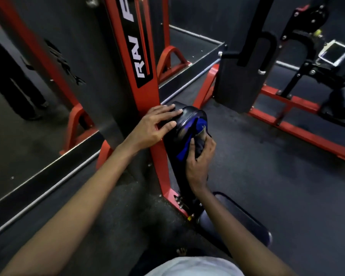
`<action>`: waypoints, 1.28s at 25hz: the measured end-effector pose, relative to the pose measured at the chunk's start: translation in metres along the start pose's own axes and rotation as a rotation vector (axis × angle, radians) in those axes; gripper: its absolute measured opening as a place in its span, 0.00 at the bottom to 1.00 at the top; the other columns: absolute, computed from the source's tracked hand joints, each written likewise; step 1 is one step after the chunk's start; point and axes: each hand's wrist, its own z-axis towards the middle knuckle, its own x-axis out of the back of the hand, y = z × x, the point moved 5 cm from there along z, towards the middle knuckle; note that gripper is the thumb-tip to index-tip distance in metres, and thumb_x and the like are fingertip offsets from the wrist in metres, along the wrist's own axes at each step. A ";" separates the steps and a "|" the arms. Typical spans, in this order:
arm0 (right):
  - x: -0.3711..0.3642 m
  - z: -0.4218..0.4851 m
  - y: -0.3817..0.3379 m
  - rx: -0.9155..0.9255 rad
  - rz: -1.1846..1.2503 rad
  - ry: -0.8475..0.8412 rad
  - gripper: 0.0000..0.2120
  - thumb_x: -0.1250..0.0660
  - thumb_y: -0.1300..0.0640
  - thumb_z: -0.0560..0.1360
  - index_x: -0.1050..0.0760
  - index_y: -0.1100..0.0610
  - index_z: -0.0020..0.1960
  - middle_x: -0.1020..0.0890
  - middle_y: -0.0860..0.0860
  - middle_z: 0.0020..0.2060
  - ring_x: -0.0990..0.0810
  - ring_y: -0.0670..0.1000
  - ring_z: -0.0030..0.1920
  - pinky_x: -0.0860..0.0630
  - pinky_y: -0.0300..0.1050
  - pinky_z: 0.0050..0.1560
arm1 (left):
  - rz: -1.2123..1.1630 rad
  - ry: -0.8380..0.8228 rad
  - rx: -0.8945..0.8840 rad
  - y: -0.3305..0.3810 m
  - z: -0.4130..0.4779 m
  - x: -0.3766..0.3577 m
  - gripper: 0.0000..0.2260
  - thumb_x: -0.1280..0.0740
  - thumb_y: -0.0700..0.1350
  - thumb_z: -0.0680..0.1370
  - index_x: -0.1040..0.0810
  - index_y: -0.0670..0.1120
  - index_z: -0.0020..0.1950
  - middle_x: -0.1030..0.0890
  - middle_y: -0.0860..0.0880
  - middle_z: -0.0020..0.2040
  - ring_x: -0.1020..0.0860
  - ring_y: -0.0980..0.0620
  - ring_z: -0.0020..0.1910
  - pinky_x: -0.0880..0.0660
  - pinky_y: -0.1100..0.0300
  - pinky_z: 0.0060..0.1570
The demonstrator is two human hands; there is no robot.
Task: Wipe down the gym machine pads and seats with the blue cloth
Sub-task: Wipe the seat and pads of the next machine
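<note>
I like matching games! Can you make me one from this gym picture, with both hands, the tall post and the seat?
Things:
1. left hand
2. right hand
3. post
4. seat

Clues:
A. red, with white letters
B. grips the cloth
C. lies flat on top of the pad
D. low down, partly under the right forearm

Pairs: 1-C, 2-B, 3-A, 4-D.
</note>
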 end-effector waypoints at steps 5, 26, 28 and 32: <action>-0.008 -0.016 -0.002 -0.191 -0.002 0.116 0.15 0.39 0.44 0.82 0.30 0.44 0.68 0.27 0.47 0.63 0.24 0.46 0.63 0.25 0.55 0.66 | -0.024 -0.055 -0.164 -0.017 0.007 0.004 0.21 0.35 0.56 0.81 0.24 0.52 0.73 0.27 0.53 0.73 0.33 0.53 0.69 0.41 0.61 0.74; -0.077 -0.067 -0.065 -0.033 -0.390 0.661 0.19 0.37 0.48 0.82 0.29 0.53 0.70 0.27 0.44 0.63 0.26 0.49 0.62 0.28 0.56 0.63 | -0.203 -0.305 -0.416 -0.046 0.039 -0.009 0.24 0.40 0.54 0.83 0.32 0.46 0.78 0.34 0.53 0.78 0.42 0.53 0.80 0.48 0.58 0.79; -0.071 -0.043 -0.091 -0.032 -0.606 0.555 0.21 0.36 0.47 0.81 0.28 0.52 0.72 0.25 0.49 0.66 0.26 0.51 0.63 0.29 0.50 0.62 | -0.218 -0.311 -0.391 -0.051 0.036 -0.005 0.23 0.41 0.52 0.84 0.33 0.46 0.78 0.35 0.50 0.79 0.42 0.53 0.80 0.47 0.59 0.79; -0.058 0.015 -0.116 -0.137 -0.931 0.329 0.19 0.36 0.45 0.78 0.26 0.50 0.67 0.25 0.50 0.65 0.25 0.55 0.62 0.27 0.58 0.59 | -0.365 -0.331 -0.279 -0.062 0.036 -0.002 0.19 0.42 0.47 0.86 0.32 0.51 0.77 0.35 0.53 0.79 0.40 0.54 0.80 0.40 0.45 0.78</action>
